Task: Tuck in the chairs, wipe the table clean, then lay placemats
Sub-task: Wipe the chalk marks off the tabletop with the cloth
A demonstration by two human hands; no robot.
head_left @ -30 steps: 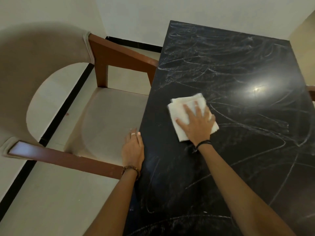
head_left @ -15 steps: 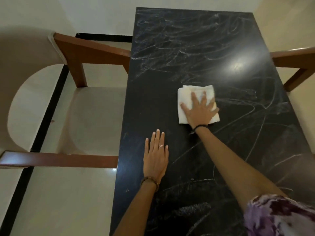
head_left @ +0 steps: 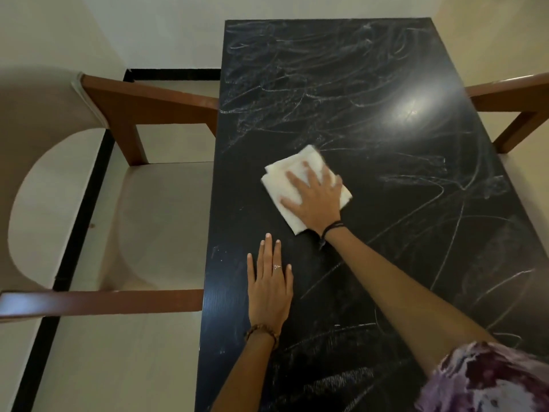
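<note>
Chalky streaks covered the black surface; right hand pressed the white cloth flat, grip released, left hand bracing, fingers straight. Overlapping, even-pressure strokes would likely clean best.

Your right hand reaches well forward, arm extended, palm down, fingers spread and slightly blurred. Your left hand lies flat nearer you, fingers straight and together, pointing ahead, wrist in line.
</note>
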